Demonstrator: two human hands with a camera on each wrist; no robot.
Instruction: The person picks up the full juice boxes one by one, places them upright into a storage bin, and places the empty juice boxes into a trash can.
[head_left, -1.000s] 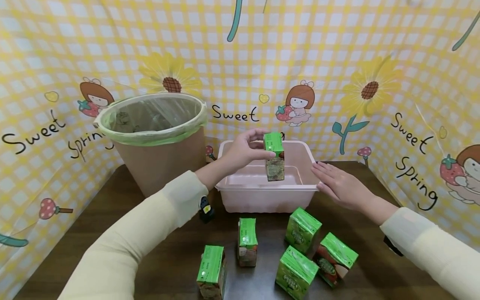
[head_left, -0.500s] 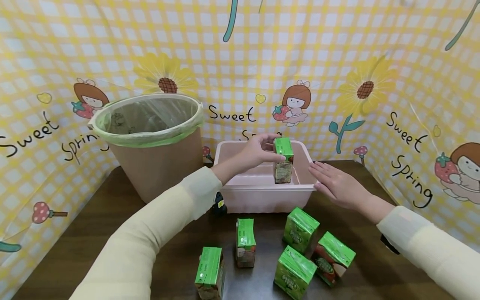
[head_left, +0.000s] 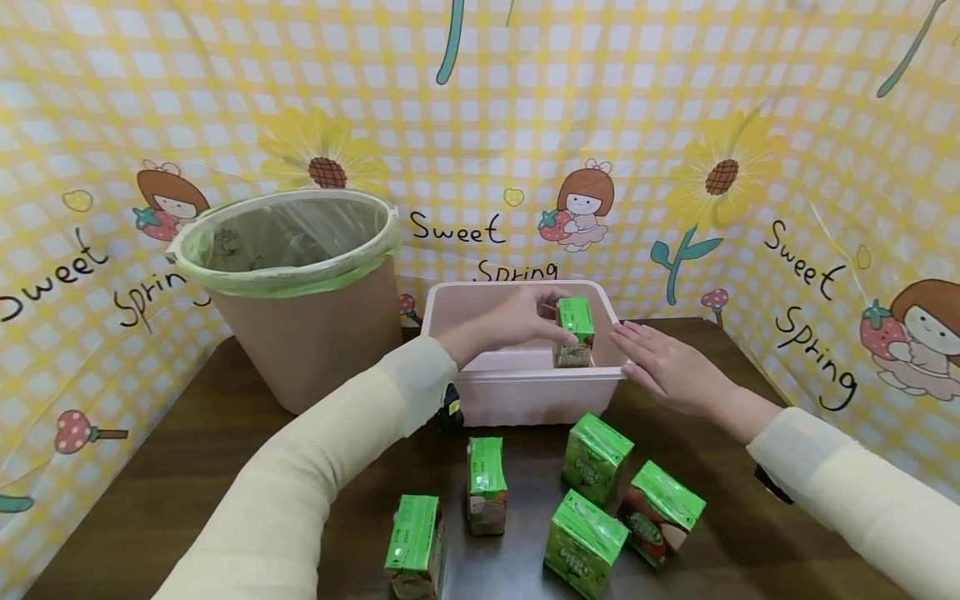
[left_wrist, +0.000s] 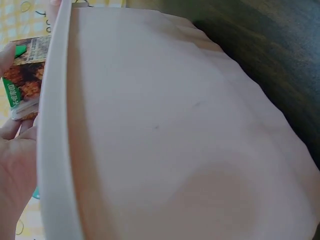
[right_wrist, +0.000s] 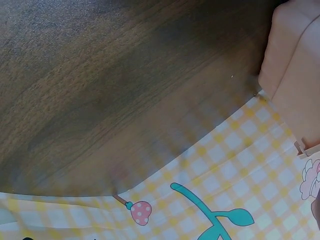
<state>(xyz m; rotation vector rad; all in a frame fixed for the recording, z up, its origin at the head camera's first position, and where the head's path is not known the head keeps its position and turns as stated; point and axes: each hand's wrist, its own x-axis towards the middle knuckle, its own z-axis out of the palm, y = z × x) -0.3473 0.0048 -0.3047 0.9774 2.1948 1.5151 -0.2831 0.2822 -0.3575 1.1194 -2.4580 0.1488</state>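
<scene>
In the head view, my left hand (head_left: 517,323) grips a small green-topped carton (head_left: 576,317) at the right part of a pink plastic tub (head_left: 536,402). The carton's lower end dips behind the tub's front rim; whether it touches the bottom is hidden. Through the left wrist view, the brown, food-printed side of that carton (left_wrist: 30,80) shows past the tub's wall (left_wrist: 165,115), with fingers around it. My right hand (head_left: 675,367) has straight fingers, their tips at the tub's right rim. The right wrist view catches the tub's outer side (right_wrist: 295,70).
Several similar cartons stand on the dark wooden table in front of the tub, such as the front left one (head_left: 416,533) and the right one (head_left: 663,508). A tall brown waste bin (head_left: 315,333) with a liner stands left of the tub. Checked cloth (head_left: 465,125) hangs behind.
My left hand has moved right and down with its carton, from above the tub to inside it. My right hand stays by the tub's right rim. The view has shifted slightly.
</scene>
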